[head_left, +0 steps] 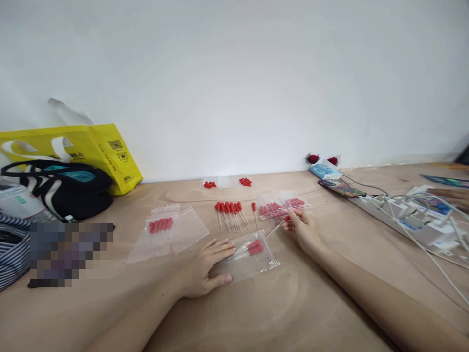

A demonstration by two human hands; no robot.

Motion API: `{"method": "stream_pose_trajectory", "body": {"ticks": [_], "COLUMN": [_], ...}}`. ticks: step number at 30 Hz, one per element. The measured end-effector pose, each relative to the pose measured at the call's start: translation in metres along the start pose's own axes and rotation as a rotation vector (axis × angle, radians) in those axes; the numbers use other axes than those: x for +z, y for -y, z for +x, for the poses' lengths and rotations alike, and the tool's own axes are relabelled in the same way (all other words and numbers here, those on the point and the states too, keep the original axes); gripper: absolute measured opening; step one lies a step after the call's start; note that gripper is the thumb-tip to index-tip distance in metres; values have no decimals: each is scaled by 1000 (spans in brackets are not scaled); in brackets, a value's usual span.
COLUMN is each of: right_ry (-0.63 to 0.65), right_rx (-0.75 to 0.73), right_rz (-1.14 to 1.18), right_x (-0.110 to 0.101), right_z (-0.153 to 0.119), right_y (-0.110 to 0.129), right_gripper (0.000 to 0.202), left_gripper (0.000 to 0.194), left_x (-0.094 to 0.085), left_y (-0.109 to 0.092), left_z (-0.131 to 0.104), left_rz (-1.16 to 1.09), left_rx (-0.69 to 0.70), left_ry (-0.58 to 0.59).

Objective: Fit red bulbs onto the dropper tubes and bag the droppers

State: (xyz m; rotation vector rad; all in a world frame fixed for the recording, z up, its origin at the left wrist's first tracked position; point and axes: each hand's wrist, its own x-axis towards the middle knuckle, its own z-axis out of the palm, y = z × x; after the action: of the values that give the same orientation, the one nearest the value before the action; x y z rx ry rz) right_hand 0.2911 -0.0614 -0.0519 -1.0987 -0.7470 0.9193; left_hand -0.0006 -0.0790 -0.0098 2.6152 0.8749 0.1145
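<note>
My left hand lies flat with its fingers stretched over the left end of a clear zip bag, pressing it on the table. Inside that bag are a few droppers with red rubber bulbs. Just right of the bag, my right hand pinches one dropper by its red bulb, its thin glass tube slanting down left toward the bag. Beyond my hands, several loose droppers lie in a row, and a single dropper lies to their right.
Filled zip bags lie at left and more bags behind my right hand; others lie near the wall. A yellow bag and black bag stand left. Right are a power strip, cables and another person's hand.
</note>
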Motion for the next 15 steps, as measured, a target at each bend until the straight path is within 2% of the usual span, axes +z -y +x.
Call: {"method": "stream_pose_trajectory", "body": {"ticks": [7, 15], "right_ry": [-2, 150], "right_rx": [31, 177], "right_rz": [-3, 88], "right_x": [-3, 9], "right_z": [4, -15], "right_y": [-10, -9], "right_gripper": [33, 27], "left_gripper": [55, 56], "left_x": [1, -4], "left_y": [2, -6], "left_z": [0, -2], "left_rz": [-6, -46], "left_rx": [10, -11], "left_ry": [-12, -9]}}
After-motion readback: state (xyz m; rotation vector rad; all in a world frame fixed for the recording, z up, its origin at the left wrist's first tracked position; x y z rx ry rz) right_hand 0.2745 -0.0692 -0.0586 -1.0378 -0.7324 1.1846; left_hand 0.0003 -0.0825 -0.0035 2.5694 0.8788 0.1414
